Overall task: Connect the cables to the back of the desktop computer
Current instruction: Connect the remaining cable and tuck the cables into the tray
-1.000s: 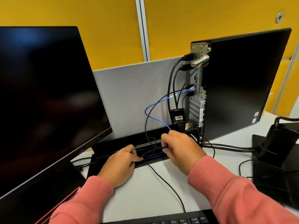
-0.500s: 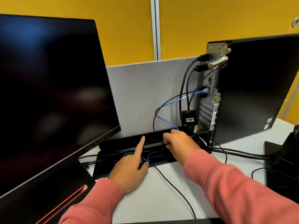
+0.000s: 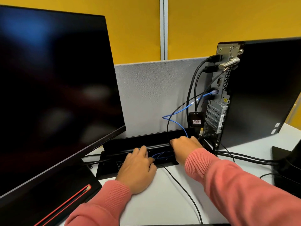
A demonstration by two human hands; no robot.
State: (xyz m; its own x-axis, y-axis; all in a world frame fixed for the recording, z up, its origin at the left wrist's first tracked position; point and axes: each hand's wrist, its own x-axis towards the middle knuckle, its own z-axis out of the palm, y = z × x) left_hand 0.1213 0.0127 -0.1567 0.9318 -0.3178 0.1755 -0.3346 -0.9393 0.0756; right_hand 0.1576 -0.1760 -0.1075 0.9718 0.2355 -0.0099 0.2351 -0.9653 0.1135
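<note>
The black desktop computer [image 3: 263,88] stands at the right, its back panel [image 3: 219,101] facing left. A blue network cable [image 3: 180,110] and several black cables [image 3: 191,88] are plugged into it and hang down into a black cable tray [image 3: 130,141] at the desk's back edge. My left hand [image 3: 138,168] rests on the tray's front lip, its fingertips beside a blue cable loop [image 3: 160,155]. My right hand [image 3: 185,148] reaches into the tray near the computer's foot with curled fingers, where a thin black cable [image 3: 167,126] comes down. Its fingertips are hidden.
A large dark monitor [image 3: 53,88] fills the left, its base [image 3: 53,198] on the white desk [image 3: 162,190]. A grey divider [image 3: 154,92] stands behind the tray. Another black stand [image 3: 288,165] with cables sits at the right edge. A black cable [image 3: 182,185] crosses the desk toward me.
My left index finger, raised half a second ago, has come down and the hand now lies on the tray. My right hand has stayed at the tray by the computer.
</note>
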